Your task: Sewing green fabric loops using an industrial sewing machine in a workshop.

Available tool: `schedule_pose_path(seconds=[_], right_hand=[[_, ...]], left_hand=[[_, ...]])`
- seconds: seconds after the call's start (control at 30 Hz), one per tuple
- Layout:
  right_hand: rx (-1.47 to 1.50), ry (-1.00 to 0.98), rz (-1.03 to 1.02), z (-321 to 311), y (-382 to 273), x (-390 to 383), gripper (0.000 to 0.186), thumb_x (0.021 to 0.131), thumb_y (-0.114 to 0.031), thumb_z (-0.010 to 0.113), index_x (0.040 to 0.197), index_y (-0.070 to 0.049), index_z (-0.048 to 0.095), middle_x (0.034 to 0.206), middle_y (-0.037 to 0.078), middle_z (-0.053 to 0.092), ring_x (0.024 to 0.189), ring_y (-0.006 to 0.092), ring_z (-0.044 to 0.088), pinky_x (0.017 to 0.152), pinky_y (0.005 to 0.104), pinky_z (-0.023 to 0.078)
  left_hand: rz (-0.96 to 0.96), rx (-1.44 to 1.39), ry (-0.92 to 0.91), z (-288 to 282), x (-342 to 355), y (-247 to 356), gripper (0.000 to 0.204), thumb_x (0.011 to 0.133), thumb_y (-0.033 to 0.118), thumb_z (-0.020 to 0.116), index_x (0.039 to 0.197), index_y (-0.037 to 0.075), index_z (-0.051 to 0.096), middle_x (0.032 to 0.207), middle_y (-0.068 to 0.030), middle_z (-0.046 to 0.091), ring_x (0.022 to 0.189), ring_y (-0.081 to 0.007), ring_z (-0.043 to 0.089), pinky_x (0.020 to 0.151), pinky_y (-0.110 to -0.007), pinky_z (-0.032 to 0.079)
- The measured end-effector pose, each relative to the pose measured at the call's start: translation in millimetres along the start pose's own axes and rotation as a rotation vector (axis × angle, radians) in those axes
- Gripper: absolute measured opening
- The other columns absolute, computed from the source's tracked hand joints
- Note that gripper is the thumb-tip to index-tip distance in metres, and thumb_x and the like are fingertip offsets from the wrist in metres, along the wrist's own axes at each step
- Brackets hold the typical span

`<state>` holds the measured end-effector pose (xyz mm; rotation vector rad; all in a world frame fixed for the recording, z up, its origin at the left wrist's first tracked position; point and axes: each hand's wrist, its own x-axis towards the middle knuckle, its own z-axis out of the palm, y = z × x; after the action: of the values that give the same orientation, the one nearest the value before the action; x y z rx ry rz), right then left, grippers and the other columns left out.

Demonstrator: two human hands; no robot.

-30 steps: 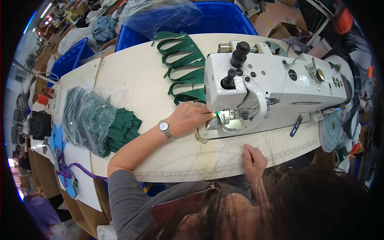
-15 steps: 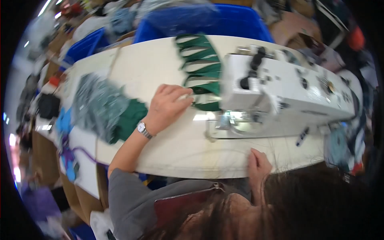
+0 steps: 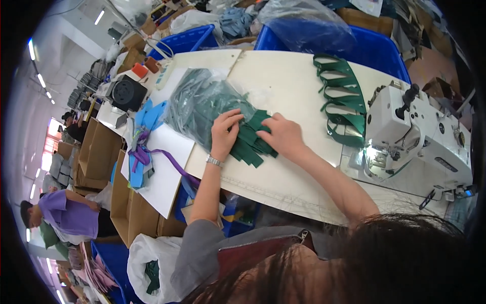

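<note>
A pile of dark green fabric strips (image 3: 247, 147) spills from a clear plastic bag (image 3: 188, 104) on the white table. My left hand (image 3: 225, 136) rests on the pile by the bag's mouth, its fingers and thumb apart. From the other side, my right hand (image 3: 286, 137) takes the strips' edge between thumb and fingers; the fingertips are partly hidden by the green cloth. A row of looped green strips (image 3: 360, 109) lies farther right, beside the white sewing machine (image 3: 400, 114), whose needle area is lit.
Blue bins (image 3: 374, 48) stand behind the table (image 3: 298, 177). Left of the bag lie blue pieces (image 3: 152, 115) and a purple strap (image 3: 174, 162) across a white board (image 3: 164, 190). A white sack (image 3: 135, 263) and cardboard boxes stand lower left. A person in purple (image 3: 71, 213) bends at far left.
My view has swung left. My left hand has moved from near the looped strips to the loose pile. My right hand has come up from the table's front edge to the same pile.
</note>
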<state>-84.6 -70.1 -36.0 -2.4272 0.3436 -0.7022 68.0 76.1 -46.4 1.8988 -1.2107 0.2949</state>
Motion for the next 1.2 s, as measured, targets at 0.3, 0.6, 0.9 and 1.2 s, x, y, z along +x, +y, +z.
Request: schedule_pose_path(seconds=[0.3,0.6,0.9,1.2], right_hand=[[-0.116,0.092,-0.039,-32.9,0.7,-19.0,0.009,0.079,-0.022,0.066,0.076,-0.014,0.064,0.085,0.006,0.061,0.072,0.0225,0.065,0.059,0.0377,0.052],[-0.16,0.165,-0.115,-113.2,13.2,-129.1,0.021,0.079,-0.012,0.071,0.098,-0.006,0.065,0.09,0.007,0.063,0.07,0.0244,0.064,0.057,0.0336,0.051],[-0.324,0.441,0.458,-158.8,26.3,-273.4,0.011,0.078,-0.001,0.069,0.088,-0.002,0.068,0.086,0.011,0.065,0.076,0.0263,0.064,0.065,0.0319,0.052],[-0.317,0.46,0.452,-159.3,35.6,-270.7,0.013,0.074,0.0,0.071,0.087,-0.002,0.069,0.083,0.01,0.065,0.073,0.0252,0.063,0.063,0.0317,0.05]], left_hand=[[0.424,0.152,0.081,0.2,-1.7,56.7,0.025,0.075,0.002,0.066,0.099,0.01,0.07,0.106,-0.0085,0.067,0.101,-0.0274,0.062,0.091,-0.042,0.045],[0.485,-0.327,-0.521,80.2,3.6,119.9,0.028,0.073,0.004,0.071,0.1,0.012,0.069,0.093,-0.004,0.069,0.088,-0.0174,0.067,0.077,-0.033,0.053],[0.909,-0.239,-0.619,158.2,5.6,179.1,0.027,0.076,0.009,0.061,0.103,0.007,0.065,0.11,0.0005,0.061,0.082,-0.0173,0.058,0.064,-0.029,0.05],[0.806,-0.222,-0.633,166.2,19.6,182.8,0.026,0.076,0.012,0.062,0.102,0.011,0.066,0.094,0.0016,0.062,0.08,-0.0157,0.058,0.064,-0.028,0.05]])
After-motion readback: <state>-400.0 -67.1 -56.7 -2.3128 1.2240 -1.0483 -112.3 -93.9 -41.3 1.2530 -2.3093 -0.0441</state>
